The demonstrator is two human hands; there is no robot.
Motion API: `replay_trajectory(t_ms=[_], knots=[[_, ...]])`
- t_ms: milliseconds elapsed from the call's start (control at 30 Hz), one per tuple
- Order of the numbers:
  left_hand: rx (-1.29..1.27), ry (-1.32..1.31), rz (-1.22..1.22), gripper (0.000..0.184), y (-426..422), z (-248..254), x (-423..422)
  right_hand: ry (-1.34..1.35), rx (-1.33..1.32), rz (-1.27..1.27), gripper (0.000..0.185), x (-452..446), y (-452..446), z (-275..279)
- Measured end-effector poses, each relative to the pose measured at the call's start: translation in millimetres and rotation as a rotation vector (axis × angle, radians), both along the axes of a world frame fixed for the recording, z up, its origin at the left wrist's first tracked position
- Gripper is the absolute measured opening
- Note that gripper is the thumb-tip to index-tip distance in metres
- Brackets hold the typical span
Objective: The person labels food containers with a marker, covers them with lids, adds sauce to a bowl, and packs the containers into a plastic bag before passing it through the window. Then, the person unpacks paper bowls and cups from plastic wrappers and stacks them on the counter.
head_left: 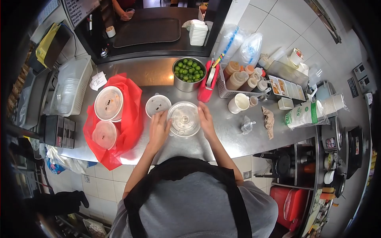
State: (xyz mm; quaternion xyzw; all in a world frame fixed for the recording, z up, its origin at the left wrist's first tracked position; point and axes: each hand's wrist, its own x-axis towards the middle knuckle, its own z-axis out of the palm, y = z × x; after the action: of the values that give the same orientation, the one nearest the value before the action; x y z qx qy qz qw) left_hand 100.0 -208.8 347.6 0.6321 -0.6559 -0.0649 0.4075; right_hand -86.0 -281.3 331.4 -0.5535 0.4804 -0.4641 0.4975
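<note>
Both hands work one round tub with a clear lid (185, 119), flat on the steel desk (228, 141). Left hand (159, 129) is on its left rim, right hand (206, 121) on its right. Fingers of both are open, lightly curved, not wrapped round; can't tell how hard they press. Opposed hands probably keep it centered and level. Contents unclear through lid glare. Just left of and beyond the left fingers: small tub (157, 104), white lid on, handwritten mark; contents hidden. Farther left of those fingers: red plastic bag (133, 107), spread open under and around lidded tubs, likely so its sides can come up around them. Large tub (108, 104) overlaps another behind it; smaller marked tub (104, 135) sits nearer the body. All upright, presumably against leaks. Beyond the right fingers: metal pot (189, 85), full of small green limes (189, 70), with a red tape dispenser (206, 93) beside it, easy reach. Right of the right fingers: white cup (239, 104), no lid, inside not readable. Past it, a basket (227, 93) keeps sauce bottles (237, 81) upright; compartment tray (279, 86) behind has orange-brown food in some sections.
</note>
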Motion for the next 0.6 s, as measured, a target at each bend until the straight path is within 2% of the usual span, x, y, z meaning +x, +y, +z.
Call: replay_trajectory(t_ms=[67,167,267,367,600], knots=[[0.021,0.008,0.006,0.034,1.2,-8.2,-5.8,0.004,0.073,0.028,0.036,8.6,-11.8,-8.9],[0.053,0.080,-0.037,0.036,8.4,-8.4,-7.2,0.104,-0.056,0.013,0.030,3.9,-6.3,-20.1],[0.239,0.474,-0.080,0.034,15.6,-1.6,-18.2,0.157,-0.027,-0.021,0.027,-7.9,11.1,-25.0],[0.174,0.601,-0.083,0.031,3.0,-24.6,-29.0,0.149,-0.002,-0.001,0.026,-11.0,27.6,-19.5],[0.481,0.953,-0.041,0.030,4.3,-34.6,-30.5,0.136,-0.005,-0.010,0.023,-11.4,44.9,-19.2]])
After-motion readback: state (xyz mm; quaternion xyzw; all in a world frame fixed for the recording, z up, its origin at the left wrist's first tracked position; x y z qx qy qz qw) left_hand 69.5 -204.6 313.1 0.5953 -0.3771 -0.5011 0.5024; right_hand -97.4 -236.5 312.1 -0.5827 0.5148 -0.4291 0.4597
